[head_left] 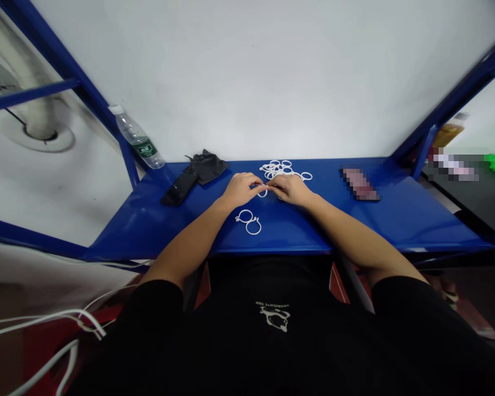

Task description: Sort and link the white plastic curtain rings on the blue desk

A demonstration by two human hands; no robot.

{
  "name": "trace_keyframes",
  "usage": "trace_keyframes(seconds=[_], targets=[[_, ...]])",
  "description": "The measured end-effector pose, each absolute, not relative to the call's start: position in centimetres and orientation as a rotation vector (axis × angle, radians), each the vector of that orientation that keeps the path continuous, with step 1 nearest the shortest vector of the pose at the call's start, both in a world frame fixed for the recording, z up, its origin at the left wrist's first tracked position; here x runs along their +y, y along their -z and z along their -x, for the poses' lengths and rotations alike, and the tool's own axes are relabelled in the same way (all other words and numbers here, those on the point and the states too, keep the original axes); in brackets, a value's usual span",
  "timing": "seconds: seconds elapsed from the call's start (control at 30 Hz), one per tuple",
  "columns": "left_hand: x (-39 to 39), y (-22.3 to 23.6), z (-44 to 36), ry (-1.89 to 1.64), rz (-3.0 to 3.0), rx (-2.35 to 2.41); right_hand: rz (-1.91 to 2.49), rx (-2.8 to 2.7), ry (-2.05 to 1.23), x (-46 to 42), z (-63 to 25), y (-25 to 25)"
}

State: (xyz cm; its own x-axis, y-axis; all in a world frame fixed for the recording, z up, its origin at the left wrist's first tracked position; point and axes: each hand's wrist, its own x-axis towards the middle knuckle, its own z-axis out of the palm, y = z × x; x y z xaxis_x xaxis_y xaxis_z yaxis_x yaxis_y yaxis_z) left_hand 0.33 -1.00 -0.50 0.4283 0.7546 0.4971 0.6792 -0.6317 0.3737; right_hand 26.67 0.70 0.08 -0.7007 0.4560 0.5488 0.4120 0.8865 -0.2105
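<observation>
The handling looks part-way through, likely nearer its start. Two thin white plastic rings with small end tabs (249, 221) lie nearer the body than the grip and slightly to its left, touching or overlapping; whether they are linked cannot be told. They may be the portion already dealt with. A larger loose cluster of similar white plastic rings (277, 171) sits just beyond the grip, partly hidden by the right hand (291, 190), and seems to be what is left; the rings overlap too much to count.

A single white plastic ring (263, 196) is between the left hand (241, 190) and the right hand. Each grip is nearly closed, thumb and fingertips pinched at the ring's upper edge, the left from one side and the right from the other. The ring's lower curve hangs clear below the fingertips, toward the body, above or against the glossy blue worktop (284, 225). Whether its ends are fastened, or a second ring is caught there, the fingers hide.
</observation>
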Motion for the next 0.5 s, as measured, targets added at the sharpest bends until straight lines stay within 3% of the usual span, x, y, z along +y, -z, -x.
trace_keyframes(seconds=[0.3,0.5], targets=[[-1.7,-0.8,-0.5,-0.873,-2.444,1.326,0.636,-2.441,-0.129,0.6,-26.5,-0.1],[-1.9,-3.4,2.7,-0.201,-2.179,1.370,0.987,-2.202,-0.084,2.1,-27.9,-0.4]])
